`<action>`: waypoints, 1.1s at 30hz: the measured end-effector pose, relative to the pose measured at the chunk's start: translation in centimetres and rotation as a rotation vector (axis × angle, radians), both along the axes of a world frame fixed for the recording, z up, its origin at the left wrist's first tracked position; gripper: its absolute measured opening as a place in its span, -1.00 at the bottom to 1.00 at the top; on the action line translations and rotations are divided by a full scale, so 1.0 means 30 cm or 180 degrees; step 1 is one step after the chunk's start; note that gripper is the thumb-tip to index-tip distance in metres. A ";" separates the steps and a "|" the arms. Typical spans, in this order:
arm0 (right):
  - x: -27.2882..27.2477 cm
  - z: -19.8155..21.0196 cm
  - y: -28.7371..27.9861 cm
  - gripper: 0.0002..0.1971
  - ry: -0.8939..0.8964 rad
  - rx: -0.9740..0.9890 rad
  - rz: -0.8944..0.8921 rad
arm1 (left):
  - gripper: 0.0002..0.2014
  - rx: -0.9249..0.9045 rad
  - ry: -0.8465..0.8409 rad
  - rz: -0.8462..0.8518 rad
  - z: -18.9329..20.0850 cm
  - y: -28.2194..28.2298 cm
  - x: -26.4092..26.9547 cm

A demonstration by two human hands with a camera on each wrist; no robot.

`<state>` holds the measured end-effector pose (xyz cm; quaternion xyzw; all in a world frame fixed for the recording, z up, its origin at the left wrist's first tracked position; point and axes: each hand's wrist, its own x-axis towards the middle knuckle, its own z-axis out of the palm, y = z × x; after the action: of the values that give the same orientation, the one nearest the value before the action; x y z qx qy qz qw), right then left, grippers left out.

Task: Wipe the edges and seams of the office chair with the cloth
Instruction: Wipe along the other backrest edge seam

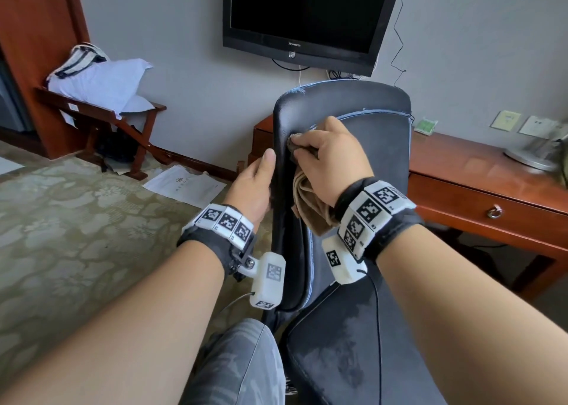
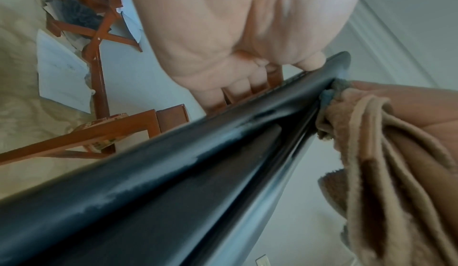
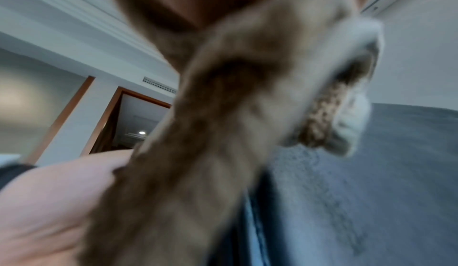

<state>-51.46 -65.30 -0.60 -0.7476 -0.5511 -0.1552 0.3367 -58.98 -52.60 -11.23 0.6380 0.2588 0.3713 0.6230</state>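
Observation:
The black leather office chair (image 1: 368,146) faces me, its backrest upright and its worn seat (image 1: 353,343) below. My left hand (image 1: 255,183) grips the backrest's left edge, thumb in front and fingers behind; the left wrist view shows those fingers (image 2: 238,86) wrapped behind the dark edge (image 2: 198,152). My right hand (image 1: 325,155) holds a tan cloth (image 1: 310,208) and presses it against the blue-stitched seam near the backrest's upper left. The cloth (image 2: 371,152) hangs down from that hand. In the right wrist view the blurred cloth (image 3: 210,133) fills the middle, beside the chair's surface (image 3: 359,192).
A wooden desk (image 1: 479,183) with a drawer stands right behind the chair. A black TV (image 1: 307,14) hangs on the wall above. At the left is a wooden luggage rack (image 1: 101,112) with pillows; papers (image 1: 184,186) lie on the carpet. My knee (image 1: 239,367) is near the seat.

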 end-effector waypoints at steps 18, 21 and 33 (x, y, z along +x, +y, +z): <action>0.085 -0.106 -0.152 -0.75 0.0082 0.0179 -0.0439 | -0.49 0.0876 0.0910 0.0140 0.092 -0.133 -0.059; 0.071 -0.136 -0.140 -0.74 0.0001 0.0074 -0.0305 | -0.48 0.1004 0.1022 0.0127 0.089 -0.124 -0.055; 0.013 -0.257 -0.133 -0.78 0.0149 -0.0037 -0.0195 | -0.48 0.0997 0.1035 0.0290 0.075 -0.128 -0.044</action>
<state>-51.08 -69.29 -8.31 -0.7695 -0.5208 -0.1447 0.3401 -60.29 -56.43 -8.97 0.7660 0.3235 0.3270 0.4490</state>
